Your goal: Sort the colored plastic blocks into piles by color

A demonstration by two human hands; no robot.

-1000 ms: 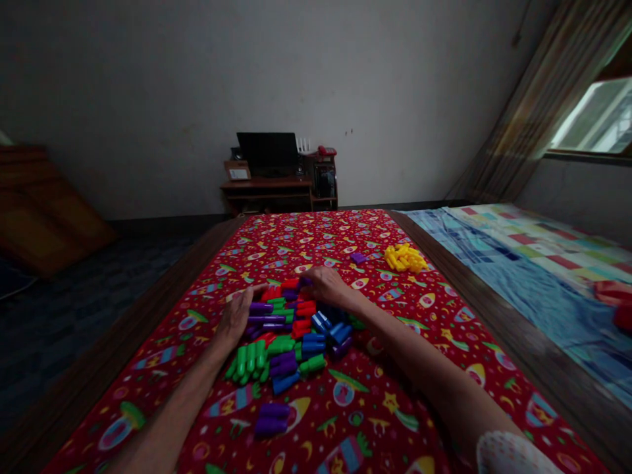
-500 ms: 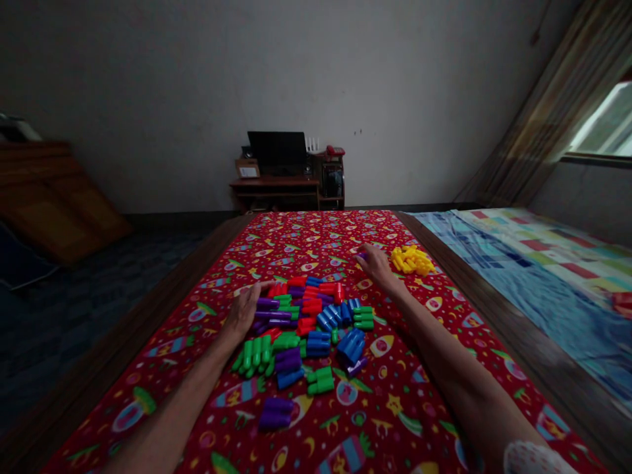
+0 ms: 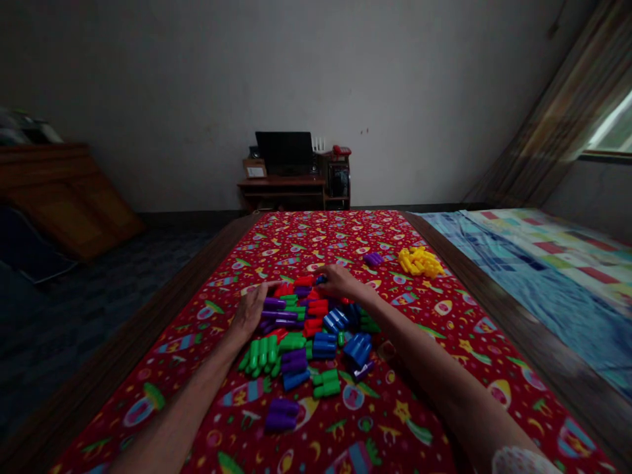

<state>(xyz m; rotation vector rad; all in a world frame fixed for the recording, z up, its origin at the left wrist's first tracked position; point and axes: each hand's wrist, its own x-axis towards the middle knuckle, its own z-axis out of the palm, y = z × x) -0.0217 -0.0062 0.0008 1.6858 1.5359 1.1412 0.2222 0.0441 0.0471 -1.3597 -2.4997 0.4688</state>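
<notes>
Covering the counter point(image 3: 340, 230) partly with one mixed pile point(image 3: 293, 341), too overlapped to count. Reaching to the pile's far edge with the right hand point(image 3: 338, 281), back from the purple piece point(image 3: 373, 259) beyond the pile. Resting the left hand point(image 3: 250, 311) along the pile's left edge, fingers extended, grasping nothing. Touching one blue block point(image 3: 320, 280) at the far edge with right fingertips; cannot tell its long axis, direction or whether clenched.
</notes>
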